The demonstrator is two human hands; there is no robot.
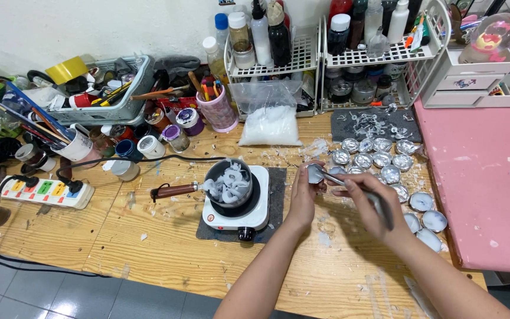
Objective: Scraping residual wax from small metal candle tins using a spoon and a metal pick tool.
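My left hand [303,198] holds a small silver foil cup [314,173] over the wooden table [149,236]. My right hand [368,204] grips a thin metal tool [340,180] whose tip reaches into that cup. Left of my hands a small dark pot [229,184] with a brown handle sits on a white electric hot plate [237,212]; white wax chunks fill the pot. Several more foil cups [379,159] lie in rows to the right of my hands.
A clear bag of white flakes [270,121] stands behind the hot plate. White wire racks [302,59] with bottles line the back wall. A power strip [45,192] and cluttered jars, brushes and a grey basket [110,94] fill the left. A pink surface [485,177] borders the right.
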